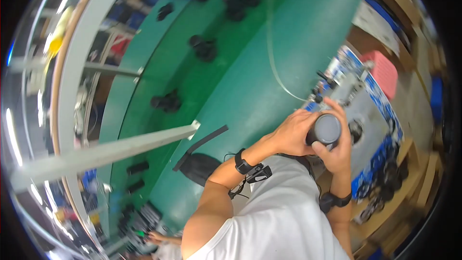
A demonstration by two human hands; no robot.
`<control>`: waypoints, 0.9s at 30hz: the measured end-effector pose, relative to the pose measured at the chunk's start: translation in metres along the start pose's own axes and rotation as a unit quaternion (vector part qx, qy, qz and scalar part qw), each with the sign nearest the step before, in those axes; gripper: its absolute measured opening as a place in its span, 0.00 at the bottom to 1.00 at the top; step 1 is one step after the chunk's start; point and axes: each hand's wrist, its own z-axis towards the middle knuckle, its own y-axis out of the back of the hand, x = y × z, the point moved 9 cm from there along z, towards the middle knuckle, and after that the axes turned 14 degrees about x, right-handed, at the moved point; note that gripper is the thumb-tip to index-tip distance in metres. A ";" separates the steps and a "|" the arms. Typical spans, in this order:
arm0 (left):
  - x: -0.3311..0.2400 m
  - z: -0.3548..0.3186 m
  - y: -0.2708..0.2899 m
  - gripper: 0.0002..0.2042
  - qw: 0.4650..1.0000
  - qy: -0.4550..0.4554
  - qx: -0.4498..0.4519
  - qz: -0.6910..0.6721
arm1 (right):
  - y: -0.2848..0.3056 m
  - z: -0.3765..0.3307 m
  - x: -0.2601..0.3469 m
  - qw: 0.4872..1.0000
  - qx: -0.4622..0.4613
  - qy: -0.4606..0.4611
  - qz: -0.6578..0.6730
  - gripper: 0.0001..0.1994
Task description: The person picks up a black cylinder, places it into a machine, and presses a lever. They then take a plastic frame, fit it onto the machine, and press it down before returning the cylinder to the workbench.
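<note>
In the head view, a pink basket with rounded corners stands at the far right corner of the grey work surface; its contents cannot be made out. Nearer the person on that side is a tan box, with dark rounded parts clustered next to its wall; whether they lie inside it or beside it, I cannot tell. A blue container sits further right, blurred near the rim.

The cylinder is dark-sided, with a smooth, matte grey round end facing up toward the camera and a slightly darker rim. It is in front of the person's white shirt, near the left edge of the grey surface. Both hands grip it: the left hand has its fingers closed against its left side, and the right hand curls around the right, thumb at the near edge.
</note>
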 end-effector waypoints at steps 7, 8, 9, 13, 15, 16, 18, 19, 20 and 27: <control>0.085 -0.167 0.216 0.26 0.889 0.088 -0.447 -0.045 | -0.025 0.003 -0.053 0.979 0.118 -0.165 0.033 0.28; 0.099 -0.199 0.244 0.29 0.857 0.059 -0.510 -0.047 | -0.026 0.002 -0.062 0.977 0.133 -0.161 0.035 0.28; 0.100 -0.209 0.271 0.32 0.847 0.035 -0.530 -0.019 | -0.019 -0.003 -0.069 0.971 0.138 -0.188 0.041 0.27; 0.160 -0.256 0.322 0.28 0.790 0.189 -0.577 0.083 | -0.016 -0.011 -0.057 0.969 0.109 -0.216 0.044 0.24; 0.229 -0.256 0.291 0.34 0.773 0.232 -0.586 0.074 | -0.013 -0.026 -0.060 0.969 0.080 -0.234 0.007 0.23; 0.284 -0.288 0.257 0.39 0.731 0.299 -0.572 0.222 | -0.018 -0.032 -0.068 0.972 0.087 -0.217 -0.009 0.23; 0.308 -0.286 0.239 0.41 0.667 0.347 -0.626 0.208 | -0.015 -0.059 -0.096 0.967 0.047 -0.249 0.033 0.23; 0.312 -0.284 0.242 0.38 0.691 0.382 -0.593 0.161 | -0.015 -0.062 -0.098 0.960 0.023 -0.269 0.069 0.22; 0.306 -0.281 0.251 0.35 0.702 0.450 -0.540 0.115 | 0.002 -0.080 -0.090 0.960 -0.022 -0.274 0.052 0.22; 0.323 -0.296 0.223 0.44 0.690 0.384 -0.606 0.099 | 0.033 -0.096 -0.079 0.973 -0.086 -0.207 0.046 0.19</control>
